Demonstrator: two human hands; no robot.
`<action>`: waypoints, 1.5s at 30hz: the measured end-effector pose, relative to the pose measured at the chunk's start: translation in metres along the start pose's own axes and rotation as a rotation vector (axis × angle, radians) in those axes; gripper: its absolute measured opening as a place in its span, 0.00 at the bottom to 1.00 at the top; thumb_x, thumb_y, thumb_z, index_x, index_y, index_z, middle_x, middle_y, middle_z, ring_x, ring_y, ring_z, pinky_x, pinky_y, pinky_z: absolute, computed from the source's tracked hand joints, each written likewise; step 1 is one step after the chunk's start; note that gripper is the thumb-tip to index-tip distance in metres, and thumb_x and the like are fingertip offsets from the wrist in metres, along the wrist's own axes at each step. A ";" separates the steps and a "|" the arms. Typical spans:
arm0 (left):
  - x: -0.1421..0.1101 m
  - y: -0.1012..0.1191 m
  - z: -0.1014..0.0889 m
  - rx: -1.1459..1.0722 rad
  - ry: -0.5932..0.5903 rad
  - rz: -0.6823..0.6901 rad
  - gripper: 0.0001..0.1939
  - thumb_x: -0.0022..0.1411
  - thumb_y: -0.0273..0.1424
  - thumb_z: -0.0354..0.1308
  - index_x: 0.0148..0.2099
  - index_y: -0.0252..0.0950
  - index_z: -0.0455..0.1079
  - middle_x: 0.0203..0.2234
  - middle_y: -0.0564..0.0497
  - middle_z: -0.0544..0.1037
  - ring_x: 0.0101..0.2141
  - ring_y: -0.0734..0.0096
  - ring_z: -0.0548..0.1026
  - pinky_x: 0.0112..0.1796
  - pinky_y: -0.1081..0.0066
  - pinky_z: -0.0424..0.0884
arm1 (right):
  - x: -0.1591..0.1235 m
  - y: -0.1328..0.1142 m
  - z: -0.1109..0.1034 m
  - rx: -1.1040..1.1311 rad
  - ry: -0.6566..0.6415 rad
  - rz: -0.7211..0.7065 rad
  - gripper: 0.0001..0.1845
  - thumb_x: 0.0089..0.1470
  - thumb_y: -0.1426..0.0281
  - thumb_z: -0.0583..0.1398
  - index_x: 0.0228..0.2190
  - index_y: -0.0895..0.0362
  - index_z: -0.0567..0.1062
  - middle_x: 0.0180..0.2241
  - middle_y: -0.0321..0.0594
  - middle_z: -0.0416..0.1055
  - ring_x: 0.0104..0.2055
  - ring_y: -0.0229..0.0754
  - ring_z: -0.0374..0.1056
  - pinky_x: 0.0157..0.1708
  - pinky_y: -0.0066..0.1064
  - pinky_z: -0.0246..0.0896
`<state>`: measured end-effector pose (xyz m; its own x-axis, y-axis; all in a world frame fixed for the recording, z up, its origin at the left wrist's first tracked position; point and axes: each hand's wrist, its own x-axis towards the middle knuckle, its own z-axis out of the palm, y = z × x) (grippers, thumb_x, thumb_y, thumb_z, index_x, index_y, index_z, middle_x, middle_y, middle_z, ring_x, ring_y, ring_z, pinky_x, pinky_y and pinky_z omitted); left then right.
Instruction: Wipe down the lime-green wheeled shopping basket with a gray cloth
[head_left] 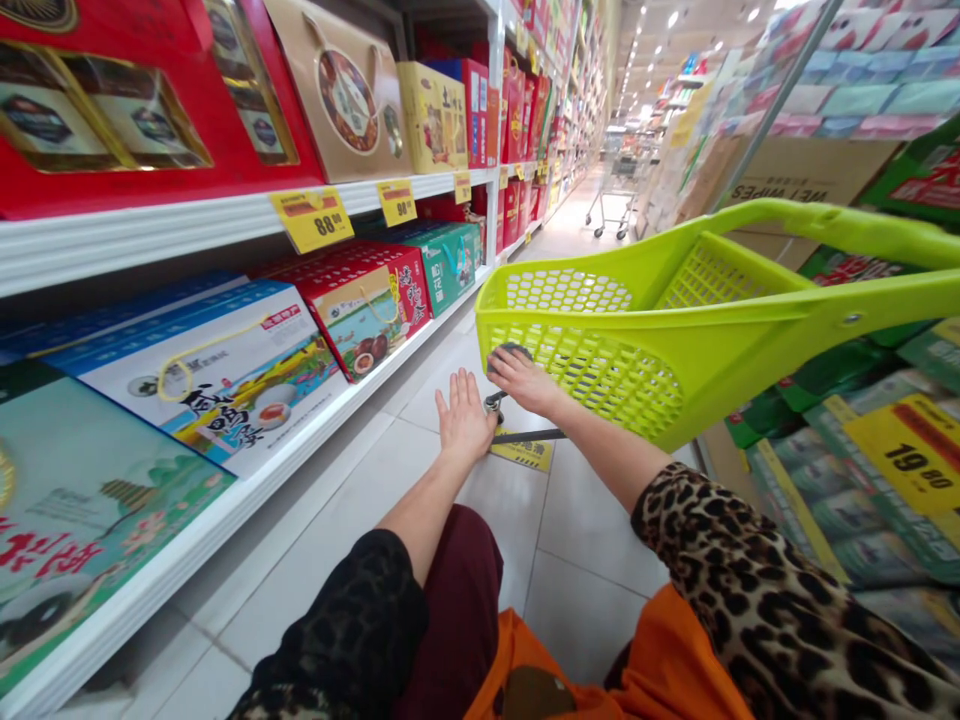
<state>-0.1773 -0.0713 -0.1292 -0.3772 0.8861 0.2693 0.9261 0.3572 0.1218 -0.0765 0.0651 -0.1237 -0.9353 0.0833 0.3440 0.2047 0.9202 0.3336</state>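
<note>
My left hand (463, 420) is open, fingers spread, just beside a chrome fitting (493, 404). My right hand (523, 380) has its fingers together, curved over a dark grip (508, 351) on a lime-green plastic shopping basket (577, 372). The basket stands ahead of me, across the aisle from a white shelf (150, 240) of boxed gift sets (360, 305).

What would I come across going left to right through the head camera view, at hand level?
Blue-and-white gift box → left hand → right hand → lime-green plastic basket → yellow 19.80 price tag
</note>
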 end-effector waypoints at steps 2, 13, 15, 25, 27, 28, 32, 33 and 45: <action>-0.002 -0.004 0.000 -0.003 -0.004 0.000 0.37 0.58 0.36 0.48 0.65 0.24 0.43 0.64 0.37 0.46 0.63 0.56 0.45 0.59 0.49 0.45 | -0.009 -0.008 0.010 0.002 -0.055 0.016 0.16 0.56 0.76 0.52 0.46 0.63 0.71 0.55 0.54 0.62 0.60 0.53 0.52 0.55 0.49 0.53; 0.000 0.012 0.002 -0.013 -0.011 0.032 0.38 0.58 0.36 0.48 0.65 0.22 0.41 0.64 0.38 0.45 0.63 0.57 0.44 0.60 0.49 0.44 | -0.001 0.045 -0.040 -0.024 0.086 0.070 0.22 0.56 0.79 0.50 0.52 0.60 0.66 0.60 0.49 0.55 0.64 0.51 0.43 0.59 0.52 0.42; -0.002 0.020 0.002 -0.016 -0.016 0.055 0.38 0.58 0.36 0.48 0.65 0.22 0.41 0.64 0.38 0.44 0.63 0.56 0.44 0.60 0.49 0.43 | -0.014 0.040 -0.031 -0.036 0.031 0.060 0.20 0.56 0.78 0.51 0.51 0.61 0.68 0.58 0.50 0.58 0.63 0.52 0.46 0.58 0.52 0.45; -0.004 0.054 0.000 -0.001 -0.041 0.154 0.39 0.58 0.38 0.48 0.65 0.22 0.40 0.64 0.38 0.44 0.64 0.57 0.42 0.60 0.50 0.43 | -0.076 0.019 -0.023 0.032 -0.156 0.021 0.19 0.56 0.77 0.52 0.49 0.60 0.70 0.56 0.49 0.62 0.60 0.52 0.52 0.55 0.50 0.52; -0.004 0.059 0.001 -0.008 -0.034 0.156 0.39 0.58 0.38 0.48 0.65 0.22 0.40 0.64 0.38 0.44 0.64 0.57 0.42 0.60 0.50 0.43 | -0.073 0.035 -0.042 0.013 -0.041 0.073 0.23 0.55 0.79 0.52 0.53 0.58 0.66 0.59 0.48 0.57 0.63 0.51 0.47 0.58 0.51 0.46; -0.005 0.061 0.001 -0.011 -0.033 0.158 0.39 0.58 0.38 0.48 0.65 0.22 0.40 0.64 0.38 0.44 0.64 0.57 0.42 0.60 0.50 0.43 | -0.072 0.043 -0.051 -0.003 0.014 0.113 0.25 0.55 0.79 0.51 0.54 0.57 0.65 0.60 0.48 0.55 0.64 0.51 0.44 0.59 0.52 0.44; -0.006 0.072 -0.001 -0.010 -0.030 0.181 0.39 0.59 0.38 0.48 0.65 0.23 0.40 0.64 0.38 0.43 0.64 0.58 0.42 0.60 0.50 0.42 | -0.073 0.065 -0.067 -0.035 0.069 0.177 0.25 0.55 0.81 0.50 0.54 0.58 0.65 0.61 0.48 0.53 0.65 0.51 0.41 0.59 0.53 0.42; -0.007 0.075 -0.002 -0.005 -0.028 0.190 0.39 0.59 0.38 0.48 0.65 0.23 0.40 0.64 0.39 0.43 0.64 0.58 0.42 0.60 0.50 0.42 | -0.077 0.065 -0.065 -0.035 0.045 0.164 0.24 0.55 0.81 0.50 0.53 0.58 0.65 0.61 0.48 0.54 0.64 0.51 0.42 0.59 0.53 0.43; -0.016 0.097 0.000 0.019 -0.022 0.261 0.38 0.59 0.39 0.48 0.65 0.24 0.41 0.64 0.39 0.43 0.64 0.58 0.41 0.60 0.50 0.42 | -0.145 0.031 -0.028 -0.033 -0.103 0.109 0.19 0.55 0.77 0.53 0.49 0.59 0.69 0.57 0.50 0.61 0.61 0.52 0.51 0.55 0.50 0.53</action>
<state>-0.0816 -0.0506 -0.1215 -0.1257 0.9552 0.2679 0.9921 0.1213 0.0331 0.0737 0.0708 -0.1392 -0.9315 0.2223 0.2880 0.3141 0.8908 0.3283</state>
